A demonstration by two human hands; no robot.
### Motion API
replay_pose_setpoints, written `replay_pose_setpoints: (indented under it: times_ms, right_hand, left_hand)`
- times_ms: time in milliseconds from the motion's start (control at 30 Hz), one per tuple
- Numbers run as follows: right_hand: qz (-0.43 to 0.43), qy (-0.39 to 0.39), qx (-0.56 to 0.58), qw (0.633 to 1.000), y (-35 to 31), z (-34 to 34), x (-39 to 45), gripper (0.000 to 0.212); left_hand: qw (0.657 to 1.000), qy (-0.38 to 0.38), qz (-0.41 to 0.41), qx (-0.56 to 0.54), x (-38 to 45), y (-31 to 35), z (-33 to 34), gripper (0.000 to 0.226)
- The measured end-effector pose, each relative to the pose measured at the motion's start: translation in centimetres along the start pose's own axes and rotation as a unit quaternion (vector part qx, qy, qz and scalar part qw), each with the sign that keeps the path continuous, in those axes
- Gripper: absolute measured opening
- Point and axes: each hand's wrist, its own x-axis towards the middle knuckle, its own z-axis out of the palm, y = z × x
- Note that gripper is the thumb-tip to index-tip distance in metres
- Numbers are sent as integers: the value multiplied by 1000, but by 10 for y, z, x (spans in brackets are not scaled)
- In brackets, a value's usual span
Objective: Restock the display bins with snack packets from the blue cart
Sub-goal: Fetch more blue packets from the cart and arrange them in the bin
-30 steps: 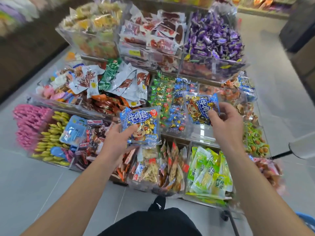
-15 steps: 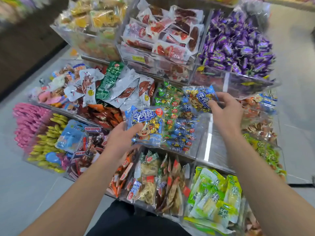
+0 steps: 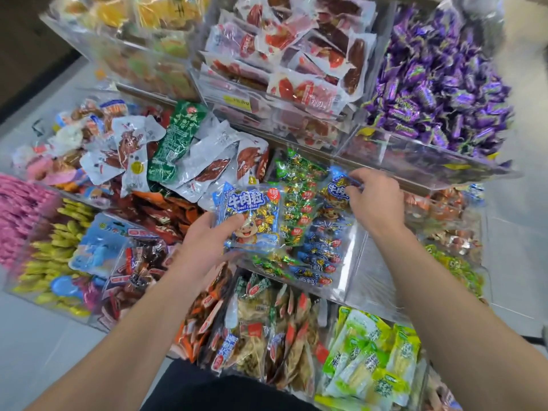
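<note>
Since the earlier frames the right hand has carried its packet down from above the display into the clear middle bin; the view has also drawn closer to the shelves. Now that hand pinches the second beef-cube packet by its upper edge between thumb and fingertips, the packet tilted against the green and blue wrapped sweets heaped in the bin's left part; the right part of the bin shows bare clear floor.

Meanwhile the left hand grips the first beef-cube packet from its lower left corner, thumb across the front and fingers curled beneath; this packet, blue with a cartoon cow and gold-wrapped cubes inside, hangs face up just over the front left edge of the same bin, partly covering the sweets.

Behind the bin, on the higher tier, a bin of purple sweets sits at the right and one of red-and-white meat packets beside it at the left; level with the hands, white and green vacuum packs lie piled to the left. Nearer the person, brown dried-snack packets stand on edge, with light-green packets just beside them at the right; pink items and yellow ones fill the far left.
</note>
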Motion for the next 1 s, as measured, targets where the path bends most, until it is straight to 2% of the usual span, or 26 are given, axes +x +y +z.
replay_pose_setpoints:
  times_ms: [267,467,633,733,800,900,933,1000]
  right_hand:
    - [-36,-111,3,993,12,11,27,24]
    - [-90,-139,-68,984,13,33,28,23]
    - [-101,-76,-128,984,25,52,11,27]
    - [-93,-23,-188,977,31,47,3,32]
    - [-83,12,-200,976,36,41,-4,37]
    - [-70,-4,-167,983,38,39,-17,34]
    - [-61,-19,-155,986,36,41,-20,34]
    - [-43,-39,-138,989,31,45,-23,36]
  left_hand:
    - [1000,4,-16,-13,3,3,2,62]
    - [1000,-8,4,-6,-2,4,5,36]
    - [1000,-10,8,-5,-4,4,5,31]
    - [1000,-3,2,9,-5,3,5,55]
    - [1000,-1,5,17,-5,2,6,63]
    - [1000,-8,7,20,-5,0,9,74]
    - [1000,-11,6,20,-6,0,10,66]
    - [999,-24,-3,29,-9,1,10,23]
